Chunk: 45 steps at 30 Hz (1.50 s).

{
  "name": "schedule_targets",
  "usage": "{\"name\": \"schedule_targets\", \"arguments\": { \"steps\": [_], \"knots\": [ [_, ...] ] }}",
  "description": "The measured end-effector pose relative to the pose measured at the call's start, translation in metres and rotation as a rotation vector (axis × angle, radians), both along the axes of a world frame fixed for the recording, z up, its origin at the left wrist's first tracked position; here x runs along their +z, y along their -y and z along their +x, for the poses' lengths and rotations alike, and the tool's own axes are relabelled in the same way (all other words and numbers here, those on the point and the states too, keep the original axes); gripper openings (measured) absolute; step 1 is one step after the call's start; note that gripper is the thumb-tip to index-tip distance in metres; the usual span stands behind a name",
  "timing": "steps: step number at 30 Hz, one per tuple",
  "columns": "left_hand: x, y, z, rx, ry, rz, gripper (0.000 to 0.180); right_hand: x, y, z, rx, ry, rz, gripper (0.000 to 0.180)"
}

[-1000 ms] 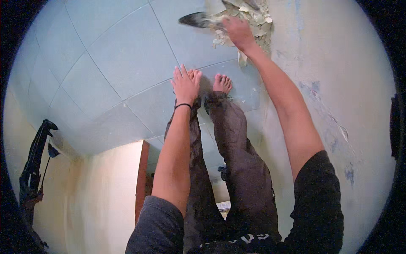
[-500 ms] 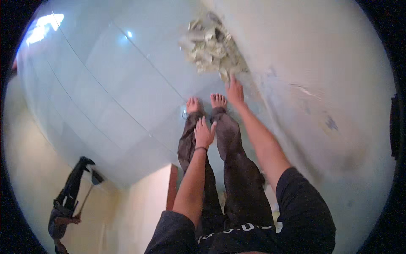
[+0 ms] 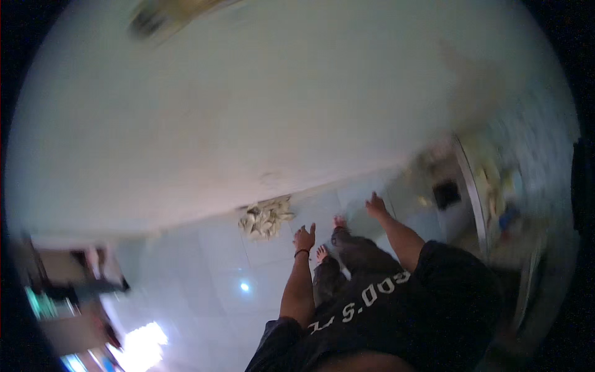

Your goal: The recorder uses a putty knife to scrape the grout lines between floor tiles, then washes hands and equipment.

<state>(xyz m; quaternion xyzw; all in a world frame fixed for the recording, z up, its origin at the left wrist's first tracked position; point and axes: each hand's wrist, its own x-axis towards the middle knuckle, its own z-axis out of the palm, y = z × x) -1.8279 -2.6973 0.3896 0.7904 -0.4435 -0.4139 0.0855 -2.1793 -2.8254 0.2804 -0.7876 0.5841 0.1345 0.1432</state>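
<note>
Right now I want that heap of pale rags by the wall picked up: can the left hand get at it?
Probably yes. The left hand is empty and open, hanging just right of the heap of pale rags, and only bare floor tile shows between them. The picture is blurred, and the person would likely have to bend down.

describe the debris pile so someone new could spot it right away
Find the pale wall and follow its foot to the light floor tiles. The debris pile lies against that junction, beyond the left hand. It is the only lumpy, crumpled beige-grey heap on the smooth tiles.

pale tiled floor [image 3: 204, 260]; plain white wall [image 3: 248, 111]; a dark square opening [image 3: 446, 193] at right
</note>
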Motion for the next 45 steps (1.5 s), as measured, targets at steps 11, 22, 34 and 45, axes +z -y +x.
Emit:
{"name": "schedule_targets", "arguments": {
  "steps": [11, 22, 34, 45],
  "knots": [
    [0.02, 0.114, -0.299, -1.11, 0.47, 0.003, 0.07, 0.049, -0.165, -0.264, -1.213, 0.515, -0.098, 0.061],
    [0.101, 0.014, -0.834, -1.891, -0.197, -0.598, 0.055, 0.143, -0.501, -0.522, -1.392, -0.398, -0.503, 0.04],
    [0.33, -0.139, -1.199, -2.11, -0.724, -1.098, 0.051, 0.449, -0.509, -0.824, -1.873, -0.425, -0.959, 0.05],
    [0.281, -0.18, -1.377, -2.252, -0.441, -0.808, 0.066, 0.435, -0.481, -1.003, -1.758, -0.479, -0.785, 0.053]
  ]
}}
